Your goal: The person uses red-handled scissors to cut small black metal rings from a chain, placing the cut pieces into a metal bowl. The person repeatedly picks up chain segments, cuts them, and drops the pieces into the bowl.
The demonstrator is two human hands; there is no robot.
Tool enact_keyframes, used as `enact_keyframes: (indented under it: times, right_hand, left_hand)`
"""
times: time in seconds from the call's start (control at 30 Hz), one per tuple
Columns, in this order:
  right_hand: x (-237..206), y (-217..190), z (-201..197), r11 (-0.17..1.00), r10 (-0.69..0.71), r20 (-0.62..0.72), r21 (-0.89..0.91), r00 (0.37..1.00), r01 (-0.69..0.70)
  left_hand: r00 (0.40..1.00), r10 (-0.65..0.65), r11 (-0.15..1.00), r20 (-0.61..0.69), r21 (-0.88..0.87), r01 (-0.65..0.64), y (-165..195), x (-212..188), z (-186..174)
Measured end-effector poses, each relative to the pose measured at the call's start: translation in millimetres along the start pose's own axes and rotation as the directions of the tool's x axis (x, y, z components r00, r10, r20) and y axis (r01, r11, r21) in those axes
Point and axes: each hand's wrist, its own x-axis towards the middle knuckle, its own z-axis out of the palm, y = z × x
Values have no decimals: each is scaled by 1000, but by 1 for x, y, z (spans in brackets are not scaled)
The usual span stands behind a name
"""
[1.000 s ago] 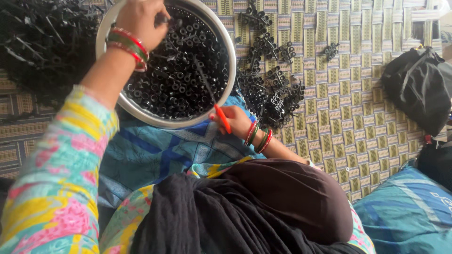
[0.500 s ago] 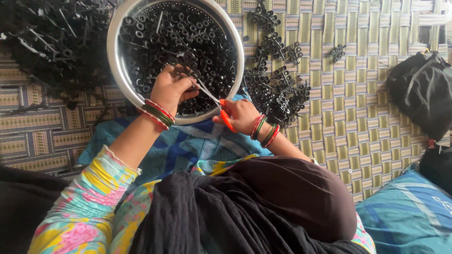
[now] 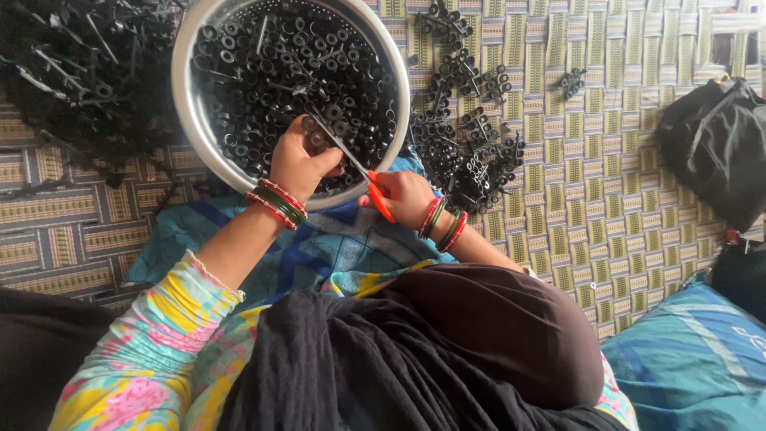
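Seated on a woven striped mat, a person works over a round metal bowl heaped with small black plastic rings. The left hand reaches over the bowl's near rim, fingers curled around a small black piece at the scissor tips. The right hand grips orange-handled scissors, their thin blades pointing up and left into the bowl toward the left hand's fingers; whether the blades are parted cannot be told. Red and green bangles circle both wrists.

Left of the bowl lies a tangled heap of black plastic sprues; to its right, clusters of uncut ring pieces are scattered on the mat. A black bag sits at the far right, a blue patterned cloth spreads beneath the bowl's near edge, and a dark scarf covers the foreground.

A second earlier the left hand was raised at the bowl's far rim; half a second ago it had come down to meet the scissors, and now both hands sit slightly lower, at the bowl's near rim.
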Motion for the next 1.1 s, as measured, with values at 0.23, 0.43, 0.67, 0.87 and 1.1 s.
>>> enact_keyframes:
  times: [0.23,0.43,0.67,0.87,1.1]
  right_hand:
    - [-1,-10,-1,999,9,18,46,1000,-9]
    - [1,-13,-3,996,53,49,70,997,-57]
    - [0,-12,-1,999,23,37,47,999,-24]
    - [0,-1,6,984,165,99,57,981,-171]
    - [0,5,2,792,80,217,579,973,-194]
  left_hand:
    - [998,-49,998,50,54,46,-6,-8,-1]
    - [998,-5,997,63,78,0,-8,-12,-4]
    - [995,75,914,68,395,-96,-12,-19,-5]
    - [963,-266,959,33,111,261,-11,-17,-14]
    - [989,-147,967,30,-206,150,3,-12,-30]
